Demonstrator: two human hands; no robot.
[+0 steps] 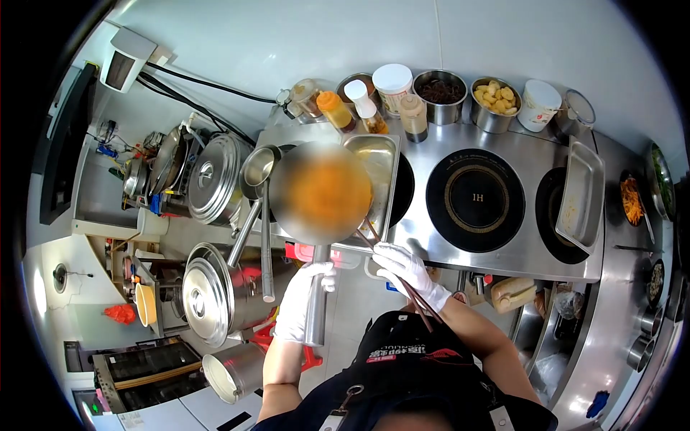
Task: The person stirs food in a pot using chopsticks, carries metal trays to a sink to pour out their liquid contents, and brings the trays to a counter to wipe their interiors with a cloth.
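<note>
My left hand (305, 298), in a white glove, is wrapped round the thick metal handle (316, 309) of a pan. The pan's round bowl (323, 192) is blurred, with something orange in it, and lies over the left edge of a rectangular steel tray (384, 154). In my gloved right hand (406, 269) is a pair of long brown chopsticks (424, 305). Their tips reach the lower right rim of the pan; whether they touch the food is hidden by the blur.
Black round cooktops (476, 200) run along the steel counter. Sauce bottles (413, 118), tubs and a pot of yellow chunks (494, 98) line the wall. Two ladles (260, 169) and a large lidded pot (208, 294) stand left. An empty-looking tray (581, 194) sits right.
</note>
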